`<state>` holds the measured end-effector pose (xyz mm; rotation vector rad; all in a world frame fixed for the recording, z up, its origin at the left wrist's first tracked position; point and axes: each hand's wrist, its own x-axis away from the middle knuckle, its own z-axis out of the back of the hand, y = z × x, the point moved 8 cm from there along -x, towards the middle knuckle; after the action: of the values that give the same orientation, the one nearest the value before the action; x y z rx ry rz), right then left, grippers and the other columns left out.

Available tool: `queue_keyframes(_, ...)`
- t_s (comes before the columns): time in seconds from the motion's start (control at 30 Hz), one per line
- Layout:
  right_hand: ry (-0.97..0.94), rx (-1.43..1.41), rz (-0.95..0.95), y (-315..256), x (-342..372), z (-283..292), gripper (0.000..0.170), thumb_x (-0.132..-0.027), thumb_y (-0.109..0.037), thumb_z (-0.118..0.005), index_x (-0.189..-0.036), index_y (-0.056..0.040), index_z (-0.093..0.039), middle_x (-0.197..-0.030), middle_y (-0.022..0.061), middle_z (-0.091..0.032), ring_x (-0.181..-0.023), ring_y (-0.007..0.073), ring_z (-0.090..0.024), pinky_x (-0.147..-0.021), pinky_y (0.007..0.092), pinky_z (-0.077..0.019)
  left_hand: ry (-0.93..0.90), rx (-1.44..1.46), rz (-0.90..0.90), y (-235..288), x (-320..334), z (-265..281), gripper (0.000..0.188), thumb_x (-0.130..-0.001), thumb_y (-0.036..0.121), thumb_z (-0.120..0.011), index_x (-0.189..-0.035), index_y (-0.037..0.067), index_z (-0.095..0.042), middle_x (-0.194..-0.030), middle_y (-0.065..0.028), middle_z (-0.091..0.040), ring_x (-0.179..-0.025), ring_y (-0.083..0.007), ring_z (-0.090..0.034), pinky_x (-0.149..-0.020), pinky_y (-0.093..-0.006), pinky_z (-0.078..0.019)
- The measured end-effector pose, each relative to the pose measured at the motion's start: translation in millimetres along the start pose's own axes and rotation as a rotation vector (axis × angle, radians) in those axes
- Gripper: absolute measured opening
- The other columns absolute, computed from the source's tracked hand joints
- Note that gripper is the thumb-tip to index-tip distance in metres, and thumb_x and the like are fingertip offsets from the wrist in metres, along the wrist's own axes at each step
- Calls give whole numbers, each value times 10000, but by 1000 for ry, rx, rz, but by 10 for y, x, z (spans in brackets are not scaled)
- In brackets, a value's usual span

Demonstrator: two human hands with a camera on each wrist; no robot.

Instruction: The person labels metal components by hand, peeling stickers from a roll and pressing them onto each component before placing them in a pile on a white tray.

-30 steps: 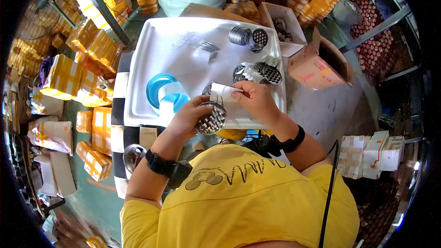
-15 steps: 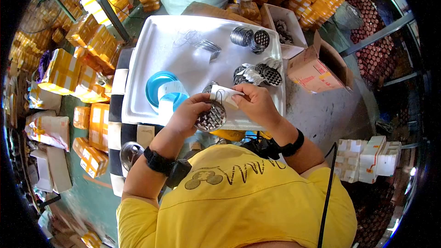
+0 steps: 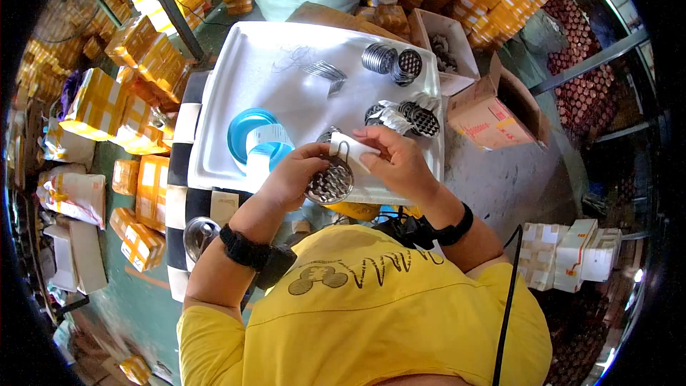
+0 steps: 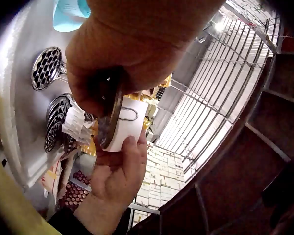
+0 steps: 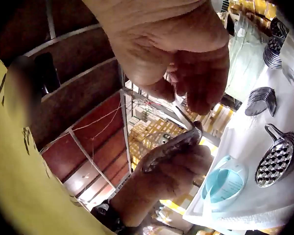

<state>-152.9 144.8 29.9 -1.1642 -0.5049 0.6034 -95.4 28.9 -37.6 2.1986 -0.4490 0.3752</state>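
In the head view my left hand [image 3: 289,177] grips a round metal grater [image 3: 330,184] with raised perforations by its edge. A wire loop [image 4: 129,114] from the grater lies over the face of a white card [image 3: 359,147]. My right hand [image 3: 401,161] pinches this card at its right end, thumb on the near face in the left wrist view. Just beyond the hands, another grater [image 5: 275,164] with a loop handle lies on the white tabletop [image 3: 264,86]. Stacked graters [image 3: 418,120] with white cards lie to the right.
More graters [image 3: 379,58] and a stack of bent metal pieces [image 3: 325,71] lie farther back. Light-blue round items [image 3: 246,132] with a printed strip stand at the left. An open carton [image 3: 493,114] and a white box [image 3: 446,50] adjoin the table's right side; taped cartons [image 3: 96,118] stand left.
My right fingers have shifted slightly left along the card, and the wire loop now shows more plainly over it. My left hand keeps its grip on the grater.
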Motion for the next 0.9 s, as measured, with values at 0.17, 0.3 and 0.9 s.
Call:
queue_keyframes(0.17, -188, -212, 308, -256, 36, 43, 499, -811, -131, -585, -1260, -61, -378, -1229, 130, -462, -1063, 190, -483, -864, 310, -419, -5, -66, -3, 85, 69, -87, 284, -777, 7, -452, -1048, -52, -512, -922, -147, -604, -777, -208, -618, -704, -303, -521)
queue_keyframes(0.3, -162, 345, 557, -536, -21, 202, 498, -720, 8, -585, -1189, -109, -463, -1209, 124, -450, -1148, 260, -423, -937, 356, -358, -57, -43, 34, 72, 70, -93, 279, -774, -14, -429, -1032, -57, -525, -917, -135, -600, -779, -198, -612, -716, -294, -513)
queue_keyframes(0.9, 21, 598, 695, -845, -176, -58, 142, -646, -2, -643, -728, -22, -528, -850, 85, -542, -952, 276, -541, -798, 346, -434, -63, -39, -46, 193, 192, -222, 283, -791, 27, -454, -1060, -44, -507, -902, -86, -584, -770, -147, -585, -696, -257, -481)
